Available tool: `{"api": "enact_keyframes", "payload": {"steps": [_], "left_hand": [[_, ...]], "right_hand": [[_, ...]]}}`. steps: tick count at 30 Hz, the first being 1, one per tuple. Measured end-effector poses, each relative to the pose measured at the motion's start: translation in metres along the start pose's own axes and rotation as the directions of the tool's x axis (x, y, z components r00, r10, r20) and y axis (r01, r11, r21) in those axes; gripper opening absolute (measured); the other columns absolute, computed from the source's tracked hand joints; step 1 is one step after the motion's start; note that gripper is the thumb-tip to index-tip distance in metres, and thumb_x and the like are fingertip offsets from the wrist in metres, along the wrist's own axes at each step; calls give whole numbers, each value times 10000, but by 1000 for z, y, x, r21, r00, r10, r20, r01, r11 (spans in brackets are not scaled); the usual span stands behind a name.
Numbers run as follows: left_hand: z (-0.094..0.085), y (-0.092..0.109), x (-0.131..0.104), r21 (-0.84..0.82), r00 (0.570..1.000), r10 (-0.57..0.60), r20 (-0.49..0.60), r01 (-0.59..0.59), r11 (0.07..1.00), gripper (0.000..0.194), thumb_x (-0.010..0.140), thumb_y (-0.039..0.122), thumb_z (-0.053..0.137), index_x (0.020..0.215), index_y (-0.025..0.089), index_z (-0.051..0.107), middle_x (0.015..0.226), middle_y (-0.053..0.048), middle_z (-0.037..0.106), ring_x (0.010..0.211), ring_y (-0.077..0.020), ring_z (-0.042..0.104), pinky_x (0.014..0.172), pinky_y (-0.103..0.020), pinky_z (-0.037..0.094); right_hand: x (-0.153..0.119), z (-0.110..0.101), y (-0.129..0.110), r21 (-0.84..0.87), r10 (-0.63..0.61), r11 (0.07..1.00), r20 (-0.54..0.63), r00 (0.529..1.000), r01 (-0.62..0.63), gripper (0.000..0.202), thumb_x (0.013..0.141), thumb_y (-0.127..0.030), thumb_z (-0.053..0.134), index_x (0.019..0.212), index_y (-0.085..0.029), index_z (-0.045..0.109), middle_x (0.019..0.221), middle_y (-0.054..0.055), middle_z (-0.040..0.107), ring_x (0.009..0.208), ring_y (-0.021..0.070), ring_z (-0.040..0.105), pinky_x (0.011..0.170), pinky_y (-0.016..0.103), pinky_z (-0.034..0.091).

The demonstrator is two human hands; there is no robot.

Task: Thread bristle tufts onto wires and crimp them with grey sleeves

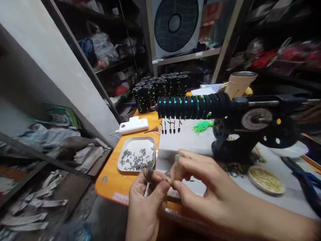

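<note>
My left hand (150, 201) is closed around a small bundle of thin dark pieces (147, 172) with a pale stem below it. Its thumb and forefinger pinch a tiny piece beside the fingertips of my right hand (198, 177). The right hand's fingers are closed too, and what they hold is too small to name. Just beyond the left hand lies a white tray (121, 160) with many small dark bits. Several short dark parts (170, 129) stand in a row on the white sheet (167, 145) further back.
A black machine (233, 137) carries a ringed roller (193, 106) across the table. Behind are stacked black spools (160, 87). A white power strip (134, 125) sits left, green strands (202, 126) near the machine, and a bowl of yellowish bits (266, 180) right.
</note>
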State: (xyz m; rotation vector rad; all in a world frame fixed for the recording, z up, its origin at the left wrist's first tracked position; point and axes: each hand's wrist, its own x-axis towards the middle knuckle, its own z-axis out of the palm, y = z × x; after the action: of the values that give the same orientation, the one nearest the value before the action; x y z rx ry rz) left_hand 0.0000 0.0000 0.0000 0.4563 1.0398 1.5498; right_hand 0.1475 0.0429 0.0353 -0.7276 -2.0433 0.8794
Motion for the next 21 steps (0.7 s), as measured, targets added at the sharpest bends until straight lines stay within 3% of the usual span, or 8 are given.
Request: {"api": "enact_keyframes", "payload": {"steps": [5,11,15,18,21], "left_hand": [[-2,-2,-1,-53,1000,-9,24,11,999,295,579,190,931,662,153,650,654,11,674,567,-69,609,558,-132,510],[-3,-3,0,-68,998,-15,66,20,997,287,631,180,904,700,144,627,664,7,656,519,-40,540,383,-78,258],[-4,-3,0,-38,997,-4,73,7,999,279,636,196,902,720,138,641,664,22,641,417,14,361,385,-92,256],[-8,-5,0,46,997,43,60,-46,998,270,633,235,903,708,151,658,674,16,658,432,-8,404,393,-108,306],[-8,-5,-1,203,974,228,17,-226,953,275,622,261,907,632,165,650,640,27,650,526,-54,533,481,-111,433]], "right_hand": [[0,2,-2,13,-16,1000,-14,1000,16,165,808,-16,556,729,-162,552,777,-3,575,736,117,549,653,226,419],[0,1,-2,12,-17,1000,-8,1000,18,156,803,-14,550,751,-156,586,768,-3,564,726,118,546,646,228,424],[0,2,-4,0,-43,999,-30,999,43,163,791,-1,569,728,-149,599,741,-12,560,699,103,533,626,209,410],[0,2,-4,2,-53,999,-39,998,53,161,807,-19,582,705,-143,594,721,-7,566,681,102,531,613,208,407],[1,-1,-2,-2,-67,998,-39,997,67,144,862,-63,607,746,-133,655,704,2,591,668,103,542,607,209,404]]}}
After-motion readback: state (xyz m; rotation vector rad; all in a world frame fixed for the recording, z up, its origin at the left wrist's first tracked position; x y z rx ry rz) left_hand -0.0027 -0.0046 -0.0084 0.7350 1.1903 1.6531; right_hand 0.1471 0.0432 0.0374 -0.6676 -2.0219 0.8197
